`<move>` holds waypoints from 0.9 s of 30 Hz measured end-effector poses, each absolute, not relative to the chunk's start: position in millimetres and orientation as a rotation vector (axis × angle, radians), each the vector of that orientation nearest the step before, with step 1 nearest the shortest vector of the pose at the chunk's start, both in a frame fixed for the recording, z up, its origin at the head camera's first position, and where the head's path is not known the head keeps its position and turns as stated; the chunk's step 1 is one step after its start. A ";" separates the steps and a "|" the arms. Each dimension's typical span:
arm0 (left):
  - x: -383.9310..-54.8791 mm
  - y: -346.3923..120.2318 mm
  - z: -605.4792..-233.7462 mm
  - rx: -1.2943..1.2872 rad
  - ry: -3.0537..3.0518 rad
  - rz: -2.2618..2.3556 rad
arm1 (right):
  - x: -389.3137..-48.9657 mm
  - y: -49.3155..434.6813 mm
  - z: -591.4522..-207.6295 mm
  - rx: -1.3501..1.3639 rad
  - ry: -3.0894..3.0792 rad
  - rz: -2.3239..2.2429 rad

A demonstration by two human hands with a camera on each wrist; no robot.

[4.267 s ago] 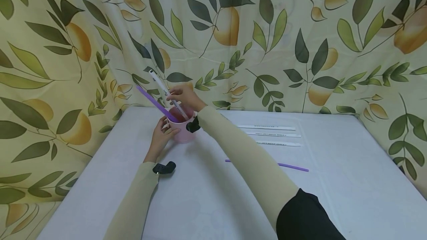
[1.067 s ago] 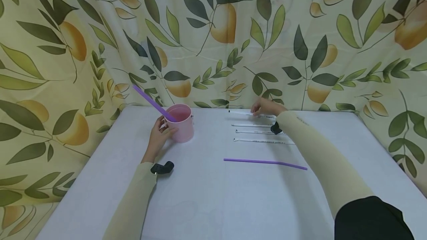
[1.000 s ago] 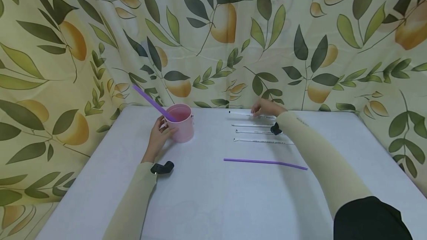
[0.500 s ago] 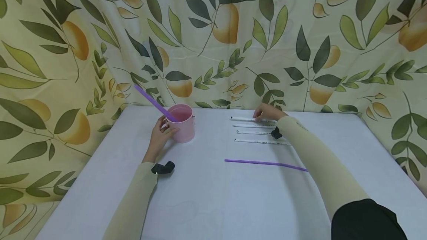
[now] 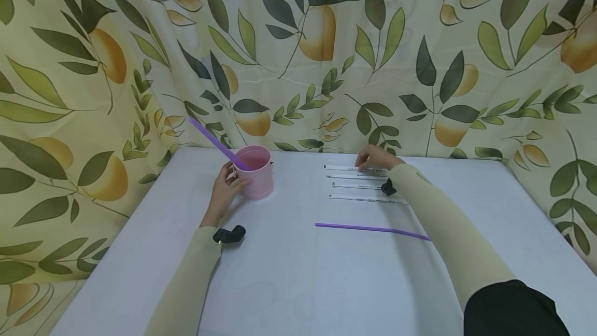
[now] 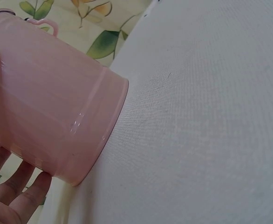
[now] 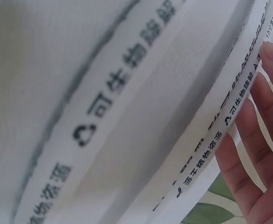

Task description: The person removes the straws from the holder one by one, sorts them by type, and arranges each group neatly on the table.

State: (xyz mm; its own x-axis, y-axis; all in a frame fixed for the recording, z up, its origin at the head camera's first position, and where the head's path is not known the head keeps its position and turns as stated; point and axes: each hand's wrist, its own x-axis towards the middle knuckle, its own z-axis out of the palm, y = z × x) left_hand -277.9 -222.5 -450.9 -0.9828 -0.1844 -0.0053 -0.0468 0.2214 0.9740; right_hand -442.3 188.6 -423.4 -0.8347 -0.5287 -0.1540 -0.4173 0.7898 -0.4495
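My left hand (image 5: 224, 191) holds a small pink bucket (image 5: 261, 183) standing upright on the table, thumb on the near side, fingers beyond it. A purple straw (image 5: 214, 141) leans out of the bucket toward the back left. At the back of the table, my right hand (image 5: 378, 157) pinches a white paper-wrapped straw (image 5: 338, 167) printed with black characters. The right wrist view shows this wrapped straw (image 7: 215, 137) between thumb and fingers (image 7: 262, 130). Three more wrapped straws (image 5: 359, 198) lie in line before it, their right ends behind the wrist and sleeve.
Nearer me, a bent purple straw (image 5: 354, 227) lies roughly parallel to the wrapped ones, its right end at my right sleeve. The white-covered table (image 5: 280, 284) ends at the back against a curtain (image 5: 298, 87) patterned with leaves and fruit.
The right hand has taken a white wrapped straw from the bucket to the table's back, then shifted it slightly toward the other wrapped straws. The left hand has stayed on the bucket.
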 end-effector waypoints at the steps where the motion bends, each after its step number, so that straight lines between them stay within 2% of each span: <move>1: -277.8 -222.2 -450.8 0.226 -2.364 -1.879 | -441.7 189.2 -422.7 -0.719 2.711 -0.586; 16: -277.6 -222.6 -452.3 0.219 -2.353 -1.885 | -439.7 191.2 -387.8 -0.632 2.694 -0.719; 22: -277.2 -222.2 -451.1 0.193 -2.357 -1.875 | -432.5 177.5 -365.7 -0.564 2.675 -0.874; 27: -278.2 -222.1 -451.2 0.194 -2.355 -1.874 | -429.2 159.4 -348.6 -0.638 2.650 -0.973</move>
